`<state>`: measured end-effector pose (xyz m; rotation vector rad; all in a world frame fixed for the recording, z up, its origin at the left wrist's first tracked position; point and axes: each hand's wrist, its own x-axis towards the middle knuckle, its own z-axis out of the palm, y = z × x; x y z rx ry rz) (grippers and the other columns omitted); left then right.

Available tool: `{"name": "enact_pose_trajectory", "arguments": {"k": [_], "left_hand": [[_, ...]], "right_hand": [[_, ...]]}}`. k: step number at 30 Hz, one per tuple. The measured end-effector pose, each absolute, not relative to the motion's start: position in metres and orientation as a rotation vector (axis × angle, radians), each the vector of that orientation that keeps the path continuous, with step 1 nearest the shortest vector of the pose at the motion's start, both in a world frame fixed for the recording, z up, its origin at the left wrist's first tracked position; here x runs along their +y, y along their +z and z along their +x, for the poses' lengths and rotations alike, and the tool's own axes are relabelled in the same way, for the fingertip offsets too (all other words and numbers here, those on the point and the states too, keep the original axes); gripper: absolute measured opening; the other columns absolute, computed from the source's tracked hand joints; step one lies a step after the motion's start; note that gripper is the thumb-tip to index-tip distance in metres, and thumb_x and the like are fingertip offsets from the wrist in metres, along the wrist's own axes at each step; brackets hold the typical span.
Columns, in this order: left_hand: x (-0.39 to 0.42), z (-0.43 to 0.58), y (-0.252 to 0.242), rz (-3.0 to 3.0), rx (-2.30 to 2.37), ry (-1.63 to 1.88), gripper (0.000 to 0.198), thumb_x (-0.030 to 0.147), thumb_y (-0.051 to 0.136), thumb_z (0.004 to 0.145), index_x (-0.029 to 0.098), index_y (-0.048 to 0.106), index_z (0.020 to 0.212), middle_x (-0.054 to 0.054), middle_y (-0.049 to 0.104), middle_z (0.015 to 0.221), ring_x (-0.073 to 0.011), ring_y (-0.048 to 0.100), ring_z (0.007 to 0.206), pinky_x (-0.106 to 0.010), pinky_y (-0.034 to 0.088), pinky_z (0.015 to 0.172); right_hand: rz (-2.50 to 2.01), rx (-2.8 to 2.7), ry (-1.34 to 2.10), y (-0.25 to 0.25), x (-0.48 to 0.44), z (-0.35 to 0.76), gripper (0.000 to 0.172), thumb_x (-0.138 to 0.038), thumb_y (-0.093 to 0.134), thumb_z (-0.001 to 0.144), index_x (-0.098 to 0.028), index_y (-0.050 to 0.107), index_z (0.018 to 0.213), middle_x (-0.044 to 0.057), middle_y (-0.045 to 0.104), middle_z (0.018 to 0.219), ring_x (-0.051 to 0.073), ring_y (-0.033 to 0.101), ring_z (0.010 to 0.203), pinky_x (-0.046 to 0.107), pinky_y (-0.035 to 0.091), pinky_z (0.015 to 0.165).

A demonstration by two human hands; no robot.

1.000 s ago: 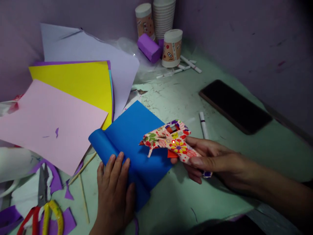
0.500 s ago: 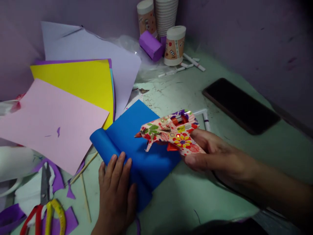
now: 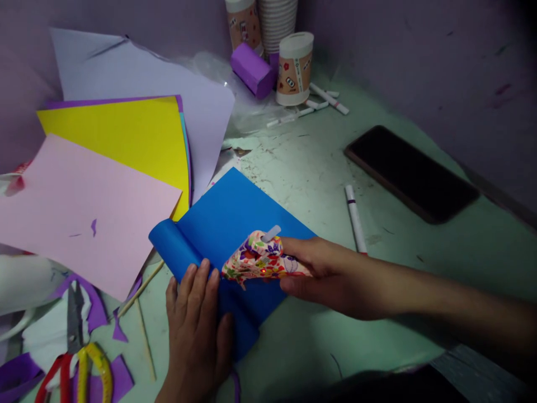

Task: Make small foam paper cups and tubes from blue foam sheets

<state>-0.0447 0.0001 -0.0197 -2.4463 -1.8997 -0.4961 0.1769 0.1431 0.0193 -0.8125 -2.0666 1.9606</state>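
A sheet of blue paper [image 3: 239, 207] lies on the table with its left side curled into a roll. My left hand [image 3: 195, 324] rests on that roll, fingers stretched out, pressing it down. In my right hand [image 3: 323, 274] is a hot glue gun [image 3: 260, 260] with a floral pattern and a small lit red light. A clear glue stick [image 3: 272, 232] sticks out of its back end. The gun's nozzle points down at the edge of the roll, close to my left fingertips; the tip itself is hidden, so I cannot tell whether it touches the paper.
Pink paper [image 3: 96, 207] and yellow paper [image 3: 126, 126] lie left, above scissors [image 3: 75, 347] and purple scraps. Paper cups [image 3: 295, 70] and a purple paper tube [image 3: 253, 70] stand at the back. Right are a phone [image 3: 413, 173] and a white marker [image 3: 356, 218].
My right hand has moved left and down, tilting the glue gun so its nozzle goes from above the sheet to the roll's edge. My left hand stays on the roll.
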Motion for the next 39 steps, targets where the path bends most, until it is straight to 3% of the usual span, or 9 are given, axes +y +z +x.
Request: {"name": "enact_pose_trajectory", "arguments": {"k": [5,11,17,39], "left_hand": [[0.001,-0.05,-0.022,-2.497,-1.798,-0.468,0.073,0.01,0.048,0.084,0.014,0.014,0.149,-0.006,0.012,0.159,-0.028,0.014,0.145,-0.047,0.008,0.118],[0.001,-0.039,-0.021,-2.333,-2.074,-0.613,0.067,0.016,0.047,0.087,0.013,0.019,0.148,-0.017,0.033,0.149,-0.0273,0.027,0.14,-0.051,0.016,0.115],[0.002,-0.035,-0.019,-2.328,-2.099,-0.609,0.066,0.017,0.047,0.087,0.009,0.019,0.147,-0.02,0.039,0.14,-0.0285,0.028,0.138,-0.052,0.015,0.114],[0.0,-0.047,-0.026,-2.402,-1.869,-0.52,0.079,0.017,0.053,0.084,0.002,0.008,0.147,-0.026,0.035,0.141,-0.0312,0.026,0.138,-0.051,0.021,0.112]], "right_hand": [[-0.88,-2.157,1.928,0.021,0.141,0.173,0.044,-0.023,0.052,0.085,-0.017,0.056,0.128,0.009,0.068,0.111,0.022,0.063,0.089,0.033,0.049,0.079],[-0.98,-2.087,2.002,0.023,0.142,0.172,0.043,-0.023,0.054,0.085,-0.019,0.058,0.127,0.007,0.068,0.113,0.023,0.063,0.096,0.034,0.048,0.084],[-0.998,-1.96,2.076,0.019,0.14,0.166,0.045,-0.024,0.056,0.083,-0.017,0.058,0.127,0.008,0.068,0.116,0.025,0.063,0.101,0.036,0.047,0.091],[-1.139,-2.044,1.93,0.02,0.137,0.153,0.043,-0.028,0.061,0.079,-0.021,0.063,0.121,0.007,0.069,0.114,0.028,0.061,0.105,0.037,0.047,0.09]]}}
